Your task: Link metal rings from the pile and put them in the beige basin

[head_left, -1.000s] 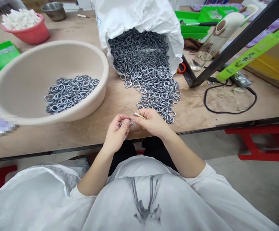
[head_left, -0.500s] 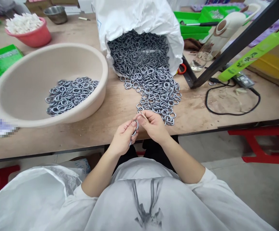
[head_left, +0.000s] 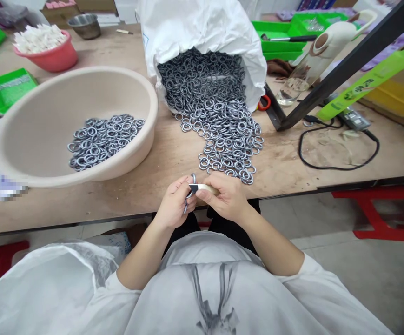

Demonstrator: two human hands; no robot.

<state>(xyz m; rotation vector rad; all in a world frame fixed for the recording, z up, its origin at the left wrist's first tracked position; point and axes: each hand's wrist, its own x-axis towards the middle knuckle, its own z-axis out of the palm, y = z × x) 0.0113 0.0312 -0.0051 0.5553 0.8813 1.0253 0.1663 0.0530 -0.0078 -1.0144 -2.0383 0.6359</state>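
Observation:
My left hand [head_left: 174, 201] is closed around a few grey rings [head_left: 189, 194] that stick out between thumb and fingers. My right hand [head_left: 227, 195] grips a small pale-handled tool [head_left: 207, 187] with a dark, flat tip. That tip meets or overlaps the rings at my left fingertips; exact contact cannot be made out. Just beyond my hands, a heap of grey rings [head_left: 228, 139] spills from a white sack [head_left: 202, 28] lying on its side. To the left, a large beige basin [head_left: 23, 135] holds more of the same rings.
A dark metal bar [head_left: 344, 60] slants up at the right, near a black cable [head_left: 339, 167] and a glass bottle [head_left: 299, 79]. Green trays [head_left: 278, 30] and a pink bowl [head_left: 57, 58] stand farther back. The wooden table's front edge [head_left: 118, 218] runs before my body.
My hands have come slightly lower and nearer my body. The tool in my right hand has turned, so its dark tip now shows against the rings. The view has shifted a little.

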